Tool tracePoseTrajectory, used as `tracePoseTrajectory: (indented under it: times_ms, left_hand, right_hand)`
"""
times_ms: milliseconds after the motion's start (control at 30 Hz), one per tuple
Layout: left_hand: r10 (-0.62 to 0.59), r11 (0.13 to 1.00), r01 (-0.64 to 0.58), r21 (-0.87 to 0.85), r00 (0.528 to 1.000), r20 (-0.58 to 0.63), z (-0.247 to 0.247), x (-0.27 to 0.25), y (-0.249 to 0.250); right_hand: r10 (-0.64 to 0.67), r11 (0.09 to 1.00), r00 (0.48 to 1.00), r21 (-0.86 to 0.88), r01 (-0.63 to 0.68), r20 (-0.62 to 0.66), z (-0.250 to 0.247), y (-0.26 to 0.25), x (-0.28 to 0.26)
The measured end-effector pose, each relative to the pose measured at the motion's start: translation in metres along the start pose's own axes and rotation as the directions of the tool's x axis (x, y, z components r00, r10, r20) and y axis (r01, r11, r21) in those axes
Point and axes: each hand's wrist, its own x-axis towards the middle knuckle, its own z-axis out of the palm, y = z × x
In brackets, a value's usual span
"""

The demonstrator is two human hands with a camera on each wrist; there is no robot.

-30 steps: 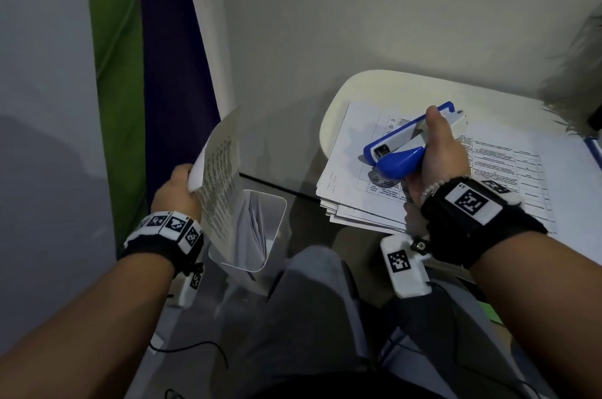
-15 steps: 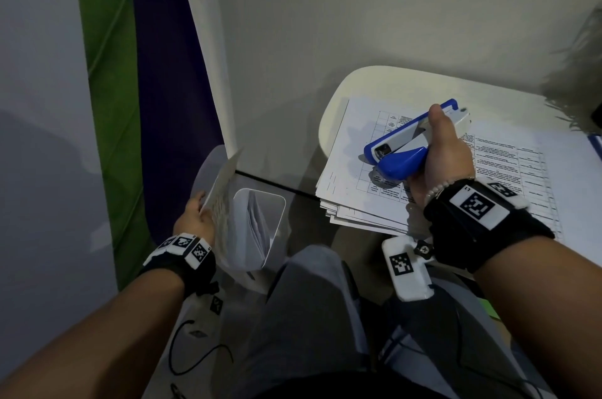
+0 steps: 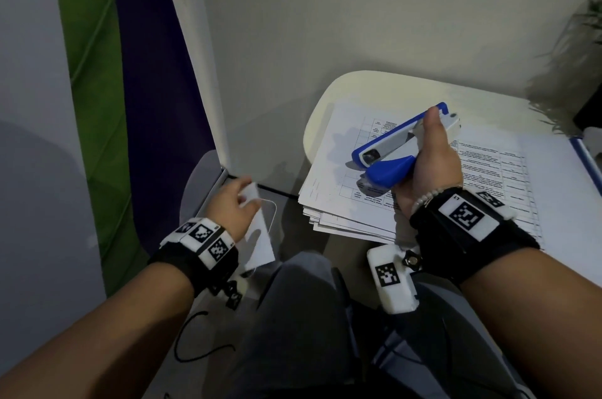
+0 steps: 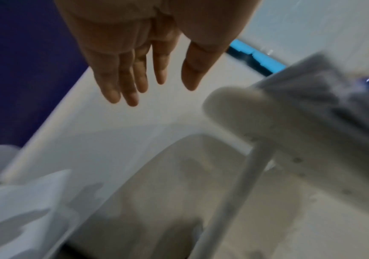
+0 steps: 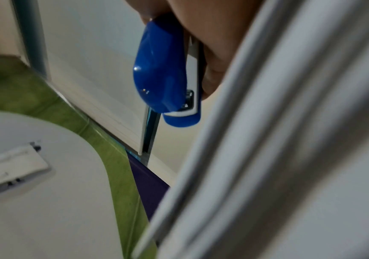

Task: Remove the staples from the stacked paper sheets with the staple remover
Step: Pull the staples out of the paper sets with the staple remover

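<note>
Remover (image 3: pixel 391 151), stiff light plastic by its look, clasped mid-handle in right grip (image 3: pixel 430 167) over limp stack (image 3: pixel 338 203) on desk (image 3: pixel 374 85); left grip (image 3: pixel 233 208) spread, empty, likely best pinning stack near a corner.

staple remover (image 3: pixel 387 146): smooth, glossy blue and white plastic
nose piece (image 5: pixel 189 99): small bright metal inset
stacked paper sheets (image 3: pixel 329 170): matt white paper, printed
loose sheet (image 3: pixel 260 237): plain matt paper
surface (image 3: pixel 358 89): smooth cream top, faint sheen
wrist bands (image 3: pixel 456 248): black matt cloth
marker blocks (image 3: pixel 398 298): white hard plastic, matt
trousers (image 3: pixel 303 317): grey matt cloth
</note>
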Motion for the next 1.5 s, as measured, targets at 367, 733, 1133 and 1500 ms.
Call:
tracePoseTrajectory:
  times_ms: [367,733,1133,1500]
  left_hand:
    - [0.227,0.919,-0.251,0.305,0.968,0.110,0.005,-0.028,0.111]
    - [0.291,0.892,-0.306,0.332,0.952,0.095,0.009,-0.045,0.132]
    - [0.055,0.991,-0.025,-0.135,0.973,0.223,0.027,-0.044,0.114]
    - [0.521,0.807,-0.575,-0.138,0.802,-0.292,0.011,-0.058,0.147]
  right_hand:
    - [-0.025,0.999,0.983,0.041,0.033,-0.181,-0.072,-0.047,0.012]
    - [-0.054,0.996,0.977,0.052,0.066,-0.204,-0.084,-0.037,0.010]
    - [-0.041,0.998,0.982,0.045,0.051,-0.186,-0.086,-0.037,0.006]
    - [-0.269,0.945,0.963,-0.185,0.270,0.035,-0.073,-0.078,-0.018]
